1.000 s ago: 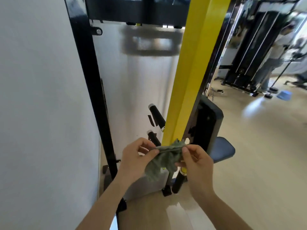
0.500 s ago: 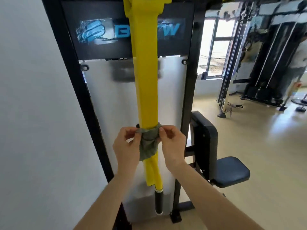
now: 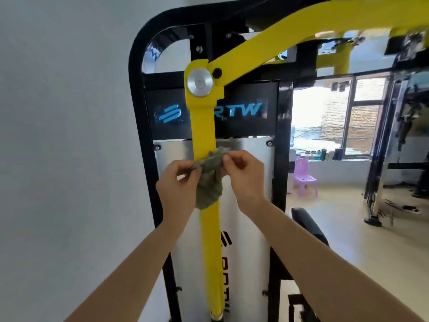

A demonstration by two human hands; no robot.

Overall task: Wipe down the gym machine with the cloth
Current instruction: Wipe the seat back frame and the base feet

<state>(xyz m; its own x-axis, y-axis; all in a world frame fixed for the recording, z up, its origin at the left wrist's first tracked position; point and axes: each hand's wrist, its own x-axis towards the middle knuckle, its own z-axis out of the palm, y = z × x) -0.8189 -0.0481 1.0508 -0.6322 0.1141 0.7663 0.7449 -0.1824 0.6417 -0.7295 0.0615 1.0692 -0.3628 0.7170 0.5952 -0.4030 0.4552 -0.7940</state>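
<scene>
White wall (image 3: 58,135) fills the left side. Beside it is the gym machine (image 3: 137,117): tall black frame w/ rounded top corner, dark logo plate (image 3: 246,110) w/ blue lettering up top, silver panel (image 3: 246,205) below it. Pale floor (image 3: 371,247) runs off to the right, w/ another black machine (image 3: 394,147) at far right, blurred. Window (image 3: 329,117) in the bg, brick showing through it. Yellow arm (image 3: 205,129) hangs vertical in front of the silver panel from a pivot near the top, where a 2nd yellow bar angles up & right. Black pad (image 3: 308,226) shows low, right of the frame. Both forearms reach up from the bottom edge. Left hand (image 3: 176,184) is left of the yellow arm, fingers curled, pinching the cloth's left end btwn thumb & fingers. Right hand (image 3: 246,173) is on the right side, thumb & forefinger pinching the cloth's upper right edge, other fingers curled in. Cloth (image 3: 209,180) is grey-green & crumpled, held across the front of the yellow arm just below the logo plate, its loose part hanging down over the bar; can't tell if it goes round the back. Purple plastic chair (image 3: 304,177) stands under the window. Round silver disc (image 3: 200,82) caps the pivot.
</scene>
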